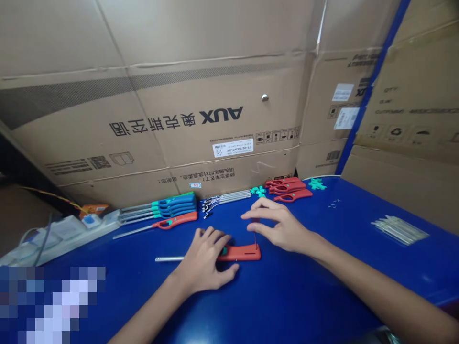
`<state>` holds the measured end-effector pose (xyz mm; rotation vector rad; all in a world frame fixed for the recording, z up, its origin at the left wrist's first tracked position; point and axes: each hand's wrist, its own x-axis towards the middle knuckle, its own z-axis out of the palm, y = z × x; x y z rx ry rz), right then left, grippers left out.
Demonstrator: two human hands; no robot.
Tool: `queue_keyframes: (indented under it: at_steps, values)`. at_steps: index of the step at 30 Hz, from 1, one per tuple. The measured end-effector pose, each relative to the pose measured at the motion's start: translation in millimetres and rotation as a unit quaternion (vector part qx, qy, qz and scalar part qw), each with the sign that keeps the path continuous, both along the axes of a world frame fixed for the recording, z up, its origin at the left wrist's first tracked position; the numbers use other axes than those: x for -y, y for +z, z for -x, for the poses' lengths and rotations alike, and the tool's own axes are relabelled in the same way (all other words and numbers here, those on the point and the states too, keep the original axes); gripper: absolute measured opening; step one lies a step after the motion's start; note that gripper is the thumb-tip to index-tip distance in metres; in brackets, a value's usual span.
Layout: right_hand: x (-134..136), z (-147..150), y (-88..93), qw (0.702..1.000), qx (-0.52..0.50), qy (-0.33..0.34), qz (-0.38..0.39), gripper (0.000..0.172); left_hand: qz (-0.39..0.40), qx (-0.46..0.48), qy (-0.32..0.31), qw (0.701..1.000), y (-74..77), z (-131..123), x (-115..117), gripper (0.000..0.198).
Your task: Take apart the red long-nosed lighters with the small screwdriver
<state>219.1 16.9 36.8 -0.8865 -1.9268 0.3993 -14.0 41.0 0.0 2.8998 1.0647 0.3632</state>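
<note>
A red long-necked gas lighter point(238, 253) lies on the blue table, its metal tube pointing left. My left hand point(205, 260) is over its middle, fingers on the far side and thumb on the near side, holding it down; part of the trigger area is hidden beneath. Above the right end of the handle, my right hand point(278, 227) pinches a thin dark screwdriver point(256, 239). The tool stands nearly upright with its tip at the handle's end; its upper part is mostly hidden by my fingers.
Behind lie assembled blue lighters point(177, 206), a red lighter point(181, 219), metal tubes with wires point(229, 197), red handles point(292, 191) and green pieces point(316, 184). A power strip point(60, 234) runs along the left. Clear plastic parts point(399, 230) lie right. Cardboard point(172, 95) walls the back.
</note>
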Motion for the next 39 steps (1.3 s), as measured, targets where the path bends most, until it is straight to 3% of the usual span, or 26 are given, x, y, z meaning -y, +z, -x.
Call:
queue_keyframes:
  at_steps: [4, 7, 11, 16, 21, 23, 25, 28, 34, 36, 39]
  values:
    - [0, 1, -2.4, 0.995, -0.069, 0.046, 0.061, 0.034, 0.058, 0.022, -0.008, 0.998, 0.0, -34, 4, 0.043]
    - [2, 1, -1.4, 0.999, -0.014, 0.029, 0.025, 0.035, 0.091, 0.036, -0.006, 0.995, -1.9, -52, 5, 0.036]
    - [3, 1, -2.0, 1.0, 0.027, 0.001, -0.01, 0.025, 0.12, 0.068, 0.014, 0.99, -7.7, -60, 6, 0.027]
    - [4, 2, -7.3, 0.998, -0.04, 0.042, 0.024, 0.044, 0.127, 0.102, 0.015, 0.986, -17.1, -60, 7, 0.024]
    - [8, 7, -9.7, 0.994, 0.111, 0.002, -0.021, 0.033, 0.123, 0.127, 0.025, 0.984, -17.2, -63, 6, 0.02]
    - [11, 9, -10.1, 0.986, 0.163, -0.022, 0.006, 0.036, 0.139, 0.133, 0.011, 0.981, -15.5, -64, 6, 0.01]
    - [13, 11, -9.9, 0.981, 0.186, -0.02, 0.048, 0.041, 0.158, 0.13, -0.018, 0.979, -16.0, -63, 5, 0.015]
    - [18, 12, -8.6, 0.98, 0.186, 0.021, 0.068, 0.04, 0.152, 0.115, -0.049, 0.98, -22.6, -58, 2, 0.015]
    - [23, 17, -4.1, 0.973, 0.196, 0.117, 0.033, 0.022, 0.155, 0.113, -0.033, 0.981, -28.7, -53, 3, 0.027]
    - [21, 16, -2.4, 0.979, 0.167, 0.115, 0.023, 0.012, 0.163, 0.132, -0.021, 0.977, -23.6, -57, 6, 0.026]
    - [14, 9, -1.4, 0.995, 0.066, 0.055, 0.041, 0.012, 0.168, 0.148, 0.027, 0.974, -16.0, -65, 10, 0.016]
